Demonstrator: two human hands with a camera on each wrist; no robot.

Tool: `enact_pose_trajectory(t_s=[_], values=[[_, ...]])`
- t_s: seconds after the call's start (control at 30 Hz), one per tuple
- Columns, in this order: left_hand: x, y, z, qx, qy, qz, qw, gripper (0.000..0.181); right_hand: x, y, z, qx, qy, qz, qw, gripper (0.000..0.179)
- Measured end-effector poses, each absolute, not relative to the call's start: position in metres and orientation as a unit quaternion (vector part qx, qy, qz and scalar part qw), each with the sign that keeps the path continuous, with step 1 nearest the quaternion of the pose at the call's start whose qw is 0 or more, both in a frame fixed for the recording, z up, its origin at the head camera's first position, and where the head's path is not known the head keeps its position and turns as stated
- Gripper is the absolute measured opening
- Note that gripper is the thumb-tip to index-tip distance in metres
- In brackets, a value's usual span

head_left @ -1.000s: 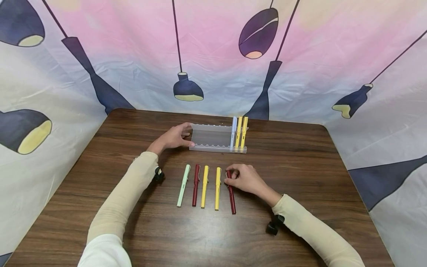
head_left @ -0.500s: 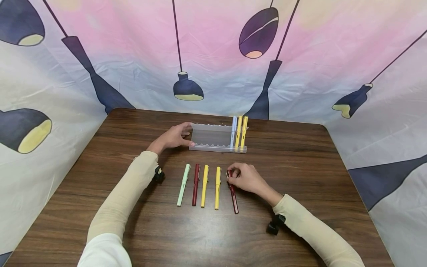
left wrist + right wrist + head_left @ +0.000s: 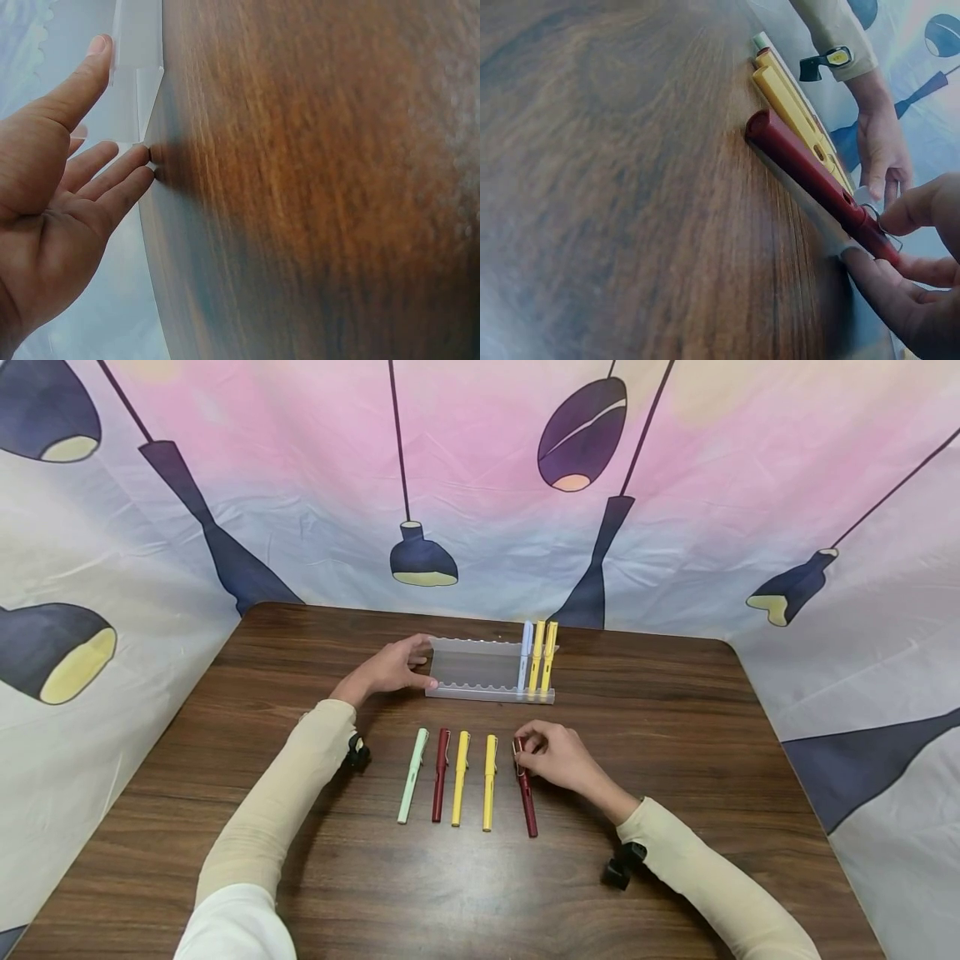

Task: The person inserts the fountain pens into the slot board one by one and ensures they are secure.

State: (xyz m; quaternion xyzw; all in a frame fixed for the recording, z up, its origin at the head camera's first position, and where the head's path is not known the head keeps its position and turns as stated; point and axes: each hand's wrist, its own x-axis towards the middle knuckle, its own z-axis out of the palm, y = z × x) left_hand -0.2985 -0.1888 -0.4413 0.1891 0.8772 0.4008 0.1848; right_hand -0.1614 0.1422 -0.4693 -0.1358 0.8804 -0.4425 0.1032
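In the head view, my right hand (image 3: 562, 758) pinches the clip end of a dark red pen (image 3: 528, 806) between thumb and fingers. Its other end points toward me, close to the tabletop. The right wrist view shows the same pen (image 3: 802, 169) with its wire clip beside the thumb. At the left end of a clear notched pen rack (image 3: 480, 670) rests my left hand (image 3: 390, 667). Its thumb touches the front edge, and the left wrist view shows the other fingers (image 3: 124, 187) extended beside the rack. A light blue pen (image 3: 524, 658) and two yellow pens (image 3: 543, 658) stand in the rack's right end.
Left of the held pen lie two yellow pens (image 3: 490, 785), a second dark red pen (image 3: 440, 777) and a mint green pen (image 3: 412, 777), roughly parallel on the brown wooden table (image 3: 360, 877). A cloth backdrop (image 3: 480, 460) printed with lamps hangs behind the table.
My right hand has shifted slightly right and away from me with the dark red pen, which has turned a little in the fingers. The left hand and rack look unchanged.
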Motion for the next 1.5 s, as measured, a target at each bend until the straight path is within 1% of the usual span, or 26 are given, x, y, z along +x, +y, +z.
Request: enact_pose_trajectory(t_s=[0.23,0.7,1.27,1.5], values=[[-0.298,-0.189,-0.441,0.192,0.877,0.400,0.184,0.089,-0.160,0.145,-0.469,-0.110,0.855,-0.491,0.128,0.029],[-0.298,-0.189,-0.441,0.190,0.879,0.397,0.185,0.090,-0.159,0.149,-0.454,-0.116,0.842,-0.516,0.106,0.030],[-0.297,-0.188,-0.440,0.190,0.876,0.403,0.183,0.091,-0.166,0.157,-0.418,-0.147,0.829,-0.538,0.042,0.038],[-0.298,-0.188,-0.441,0.191,0.877,0.401,0.181,0.091,-0.172,0.157,-0.405,-0.163,0.831,-0.532,0.002,0.034]])
